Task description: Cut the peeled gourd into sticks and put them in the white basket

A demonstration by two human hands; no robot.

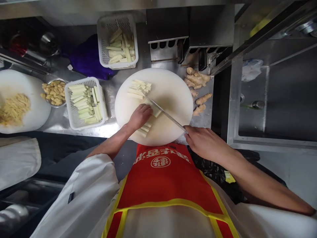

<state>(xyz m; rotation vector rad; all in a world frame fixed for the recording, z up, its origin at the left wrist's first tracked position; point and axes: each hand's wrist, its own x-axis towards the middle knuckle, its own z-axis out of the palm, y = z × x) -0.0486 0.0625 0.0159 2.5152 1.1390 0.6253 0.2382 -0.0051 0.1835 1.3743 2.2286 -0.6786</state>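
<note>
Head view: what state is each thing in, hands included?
left hand, curled, pressing held sticks down
right hand, closed on the knife handle
knife, blade slanting across the cutting board
cut pile, stacked at the board's far side
near basket, full of sticks
far basket, partly filled
ginger, whole, uncut, on the counter

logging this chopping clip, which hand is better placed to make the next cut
Right, probably. The right hand grips the knife at the board's near edge, its blade lying against the sticks. The left hand has no tool and holds those sticks down.
</note>
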